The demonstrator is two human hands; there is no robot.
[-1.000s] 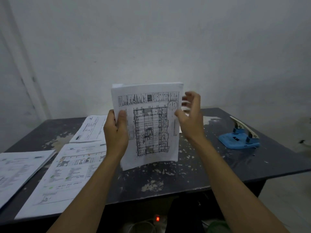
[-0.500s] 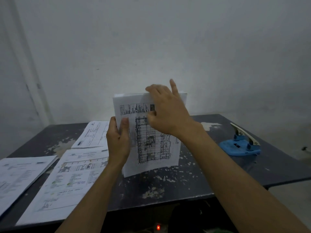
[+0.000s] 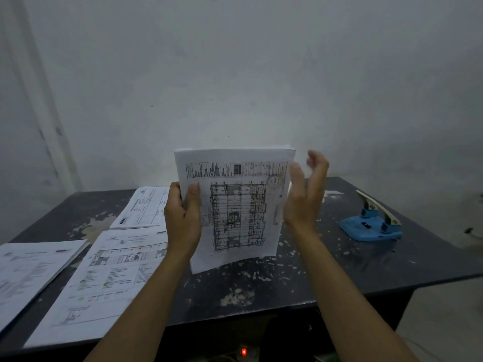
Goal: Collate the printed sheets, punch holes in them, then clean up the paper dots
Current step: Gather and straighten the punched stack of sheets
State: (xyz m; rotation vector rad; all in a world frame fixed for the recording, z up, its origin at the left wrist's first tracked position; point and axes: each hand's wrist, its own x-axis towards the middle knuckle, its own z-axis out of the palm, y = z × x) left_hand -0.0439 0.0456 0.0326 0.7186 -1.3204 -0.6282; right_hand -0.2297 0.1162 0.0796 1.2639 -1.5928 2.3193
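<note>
- White stack [image 3: 235,205] is standing upright at frame centre, its lower edge near the table [image 3: 339,270].
- Left hand [image 3: 183,226] is clamping its left edge.
- Right hand [image 3: 303,197], moments ago pressing the top, is now hovering off the right edge with fingers loose: squaring is continuing, with the punch [image 3: 371,226] waiting at right.

No legible text anywhere, floor-plan sheet [image 3: 235,205] with title strip too blurred to read, form sheets [image 3: 115,270] on the table printed in small unreadable lines, blue hole punch [image 3: 371,226] label indistinct
</note>
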